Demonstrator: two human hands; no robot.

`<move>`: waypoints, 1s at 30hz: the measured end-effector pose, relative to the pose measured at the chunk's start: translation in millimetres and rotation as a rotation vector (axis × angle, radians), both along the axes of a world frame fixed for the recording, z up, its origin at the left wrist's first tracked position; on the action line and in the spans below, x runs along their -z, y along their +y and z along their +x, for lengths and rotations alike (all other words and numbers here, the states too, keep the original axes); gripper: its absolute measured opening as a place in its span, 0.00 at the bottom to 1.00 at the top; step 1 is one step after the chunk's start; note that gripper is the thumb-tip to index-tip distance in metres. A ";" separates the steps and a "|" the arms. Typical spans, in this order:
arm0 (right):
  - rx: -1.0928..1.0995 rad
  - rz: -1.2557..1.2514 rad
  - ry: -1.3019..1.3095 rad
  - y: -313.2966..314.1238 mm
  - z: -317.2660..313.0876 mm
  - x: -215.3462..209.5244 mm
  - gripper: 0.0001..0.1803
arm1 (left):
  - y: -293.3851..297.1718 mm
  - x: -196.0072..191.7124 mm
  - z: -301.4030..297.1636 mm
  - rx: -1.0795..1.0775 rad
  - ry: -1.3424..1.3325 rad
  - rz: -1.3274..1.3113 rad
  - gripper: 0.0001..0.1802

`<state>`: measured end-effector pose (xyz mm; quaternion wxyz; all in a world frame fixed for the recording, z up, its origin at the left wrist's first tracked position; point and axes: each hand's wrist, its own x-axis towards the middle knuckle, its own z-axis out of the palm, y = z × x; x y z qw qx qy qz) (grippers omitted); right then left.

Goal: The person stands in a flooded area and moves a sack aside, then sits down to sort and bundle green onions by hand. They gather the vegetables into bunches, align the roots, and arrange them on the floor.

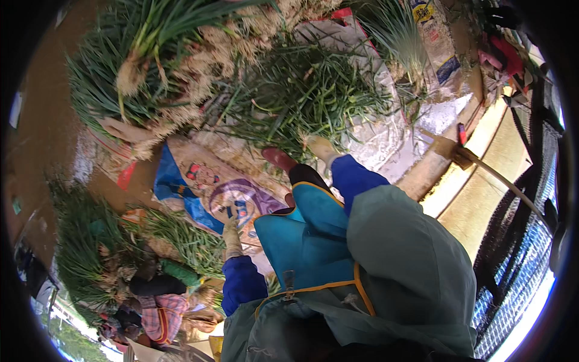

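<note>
My left hand (231,233), in a pale glove, is held over a printed plastic sack (208,190) coloured blue, white and purple. Its fingers look stretched out, with nothing visible in them. In a similar glove, my right hand (321,148) reaches the near edge of a loose heap of green onion leaves (313,90). Its fingers look drawn together there, and whatever they hold is lost among the leaves. At the upper left lies a big stack of green onions (129,57) with pale, bushy roots. My reddish boot (278,158) rests between my hands.
More green onions (84,241) lie at the lower left, beside a person in a checked sleeve (166,317). A long-handled tool (461,152) leans at the right near dark netting (512,259). Another bunch of green onions (395,39) lies by a pale sack (435,42).
</note>
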<state>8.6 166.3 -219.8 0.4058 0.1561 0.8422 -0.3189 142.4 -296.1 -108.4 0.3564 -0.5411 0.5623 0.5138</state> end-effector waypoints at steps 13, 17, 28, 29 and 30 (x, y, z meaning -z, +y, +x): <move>-0.064 0.223 -0.155 104.5 111.2 -93.9 0.19 | 15.3 -53.5 -279.9 0.470 -0.059 0.084 0.20; 1.149 -0.225 -0.641 66.7 130.8 -133.8 0.09 | 19.0 -99.6 -337.4 0.518 0.000 0.021 0.17; 0.255 0.015 -0.093 203.0 168.1 -79.7 0.15 | 108.5 -108.2 -297.9 0.618 -0.153 0.047 0.21; 0.402 -0.075 -0.122 222.3 162.7 -84.4 0.16 | 112.8 -99.4 -281.5 0.640 -0.192 0.051 0.22; 0.773 -0.324 -0.134 236.6 152.5 -88.9 0.15 | 117.3 -90.2 -266.3 0.566 -0.187 0.129 0.22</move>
